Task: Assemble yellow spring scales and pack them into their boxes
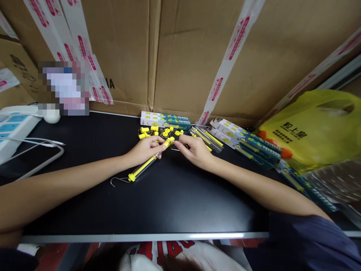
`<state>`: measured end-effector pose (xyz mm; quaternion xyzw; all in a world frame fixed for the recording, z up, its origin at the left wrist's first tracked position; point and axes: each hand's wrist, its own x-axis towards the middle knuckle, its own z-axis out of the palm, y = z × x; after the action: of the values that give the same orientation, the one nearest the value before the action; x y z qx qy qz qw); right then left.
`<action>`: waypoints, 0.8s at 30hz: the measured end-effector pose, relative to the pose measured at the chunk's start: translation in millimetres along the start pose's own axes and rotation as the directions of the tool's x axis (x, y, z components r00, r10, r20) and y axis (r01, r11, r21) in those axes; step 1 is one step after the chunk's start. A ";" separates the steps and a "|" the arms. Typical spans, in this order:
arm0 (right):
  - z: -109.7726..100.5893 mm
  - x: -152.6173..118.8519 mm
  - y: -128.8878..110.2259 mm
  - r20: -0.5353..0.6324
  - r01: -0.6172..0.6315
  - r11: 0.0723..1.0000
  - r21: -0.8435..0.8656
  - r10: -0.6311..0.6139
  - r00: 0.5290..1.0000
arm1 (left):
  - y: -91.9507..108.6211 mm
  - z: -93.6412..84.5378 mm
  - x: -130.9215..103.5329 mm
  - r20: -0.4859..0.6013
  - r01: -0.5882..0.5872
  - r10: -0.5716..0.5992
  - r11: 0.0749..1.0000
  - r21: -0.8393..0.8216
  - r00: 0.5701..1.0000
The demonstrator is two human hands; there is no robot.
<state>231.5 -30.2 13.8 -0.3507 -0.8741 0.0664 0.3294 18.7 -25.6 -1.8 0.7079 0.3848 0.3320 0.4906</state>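
Observation:
My left hand (146, 152) is closed around the upper end of a tubular spring scale (145, 167), a clear tube with yellow caps. The scale slants down to the left, and a wire hook (116, 181) sticks out of its lower end. At the yellow top cap, my right hand (195, 150) pinches a thin bent metal wire (175, 149) between thumb and fingers. Just beyond the hands lie several loose yellow caps (143, 130) and wire pieces. Clear tubes with springs and yellow strips (207, 138) lie in a pile behind my right hand.
Printed spring scale boxes (165, 119) lie at the back, with more boxes (245, 143) at the right. A yellow plastic bag (313, 128) stands beside them. On the left are a power strip (17, 128) and white cables (56, 156). A cardboard wall (180, 56) closes off the back.

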 end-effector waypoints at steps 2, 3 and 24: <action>0.2 0.3 -0.6 0.011 -0.004 1.000 -0.018 0.004 1.000 | 0.2 -0.1 -0.4 0.015 -0.006 0.006 1.000 0.014 1.000; 0.3 0.6 -1.1 0.018 -0.009 1.000 -0.025 0.010 1.000 | 0.3 -0.2 -0.5 0.024 -0.009 0.009 1.000 0.022 1.000; 3.5 3.7 -9.4 0.037 -0.069 0.997 -0.018 0.070 0.997 | -3.7 1.1 2.6 0.069 -0.001 0.003 1.000 -0.025 0.998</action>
<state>222.0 -34.4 16.3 -0.3824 -0.8679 0.0770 0.3076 20.1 -23.1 -5.4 0.7131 0.3627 0.3129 0.5120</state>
